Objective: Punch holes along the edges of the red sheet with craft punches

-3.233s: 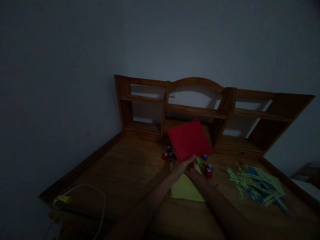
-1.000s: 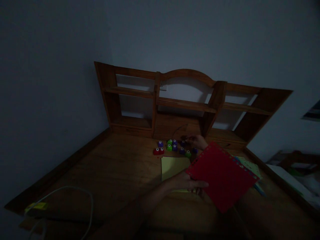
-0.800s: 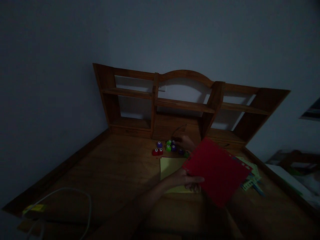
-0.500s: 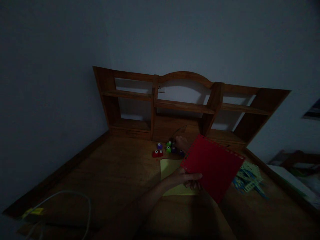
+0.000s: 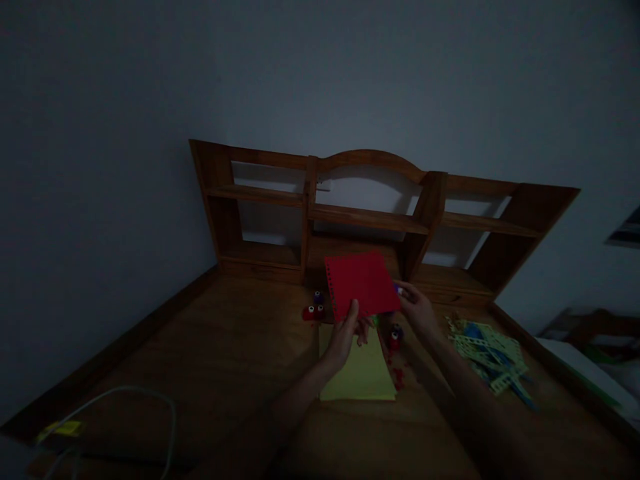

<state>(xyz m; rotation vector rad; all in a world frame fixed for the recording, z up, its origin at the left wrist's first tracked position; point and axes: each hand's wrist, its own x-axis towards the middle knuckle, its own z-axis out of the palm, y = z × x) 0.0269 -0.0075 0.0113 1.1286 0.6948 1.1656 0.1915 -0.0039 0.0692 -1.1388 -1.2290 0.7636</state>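
In the head view a red sheet [image 5: 363, 283] with small holes along its left edge is held up over the desk. My left hand [image 5: 345, 333] grips its lower edge, thumb on top. At the sheet's right edge, my right hand [image 5: 416, 308] is closed on a small purple craft punch [image 5: 399, 290] with a white eye, partly hidden by fingers. Below lies a stack of yellow sheets [image 5: 357, 373]. A red punch [image 5: 313, 312] with two eyes and a purple punch [image 5: 318, 297] stand to the left. Another red punch [image 5: 394, 342] is right of the stack.
Red scraps [image 5: 399, 377] lie beside the yellow stack. At right is a pile of yellow-green and blue punched strips [image 5: 493, 357]. A wooden shelf unit [image 5: 370, 215] stands along the back. A white cable [image 5: 173, 427] curves at lower left near a yellow object [image 5: 63, 429].
The red sheet has moved left and turned, its holed edge now at left. My right hand has moved from under the sheet to its right edge, with the purple punch in it.
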